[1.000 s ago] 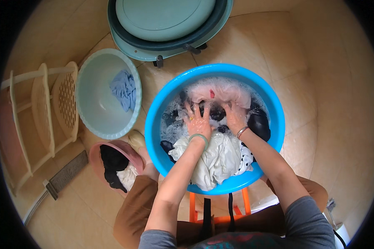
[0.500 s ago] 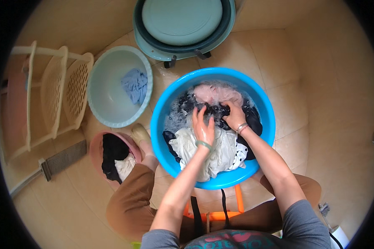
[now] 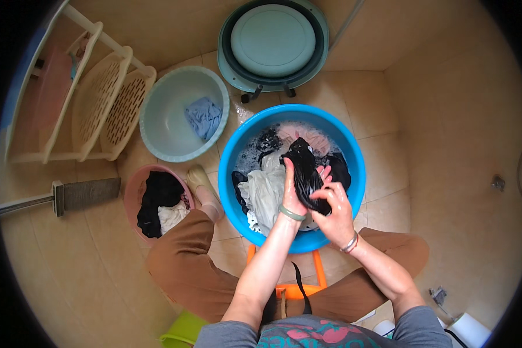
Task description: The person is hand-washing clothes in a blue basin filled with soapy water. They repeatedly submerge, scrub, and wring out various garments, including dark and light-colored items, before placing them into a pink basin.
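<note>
A wet, shiny black garment, its kind unclear, is lifted over the blue basin. My left hand is wrapped under it, with thumb on one side and fingertips showing past its right edge. At the garment's lower end, my right hand pinches the cloth between thumb and fingers. Below the hands, a whitish wet cloth spreads over the near left of the basin. Toward its far side, a pale pink cloth lies in sudsy water, with more dark cloth on both sides.
At the far left stands a pale green basin with a blue cloth inside. A pink tub holds black and white clothes. Around the basins are a folded teal tub, a cream rack, a floor brush and an orange stool.
Both hands have come up and nearer from the suds, bringing the black garment above the water. My right hand has turned and moved to the garment's near end. The view has shifted.
</note>
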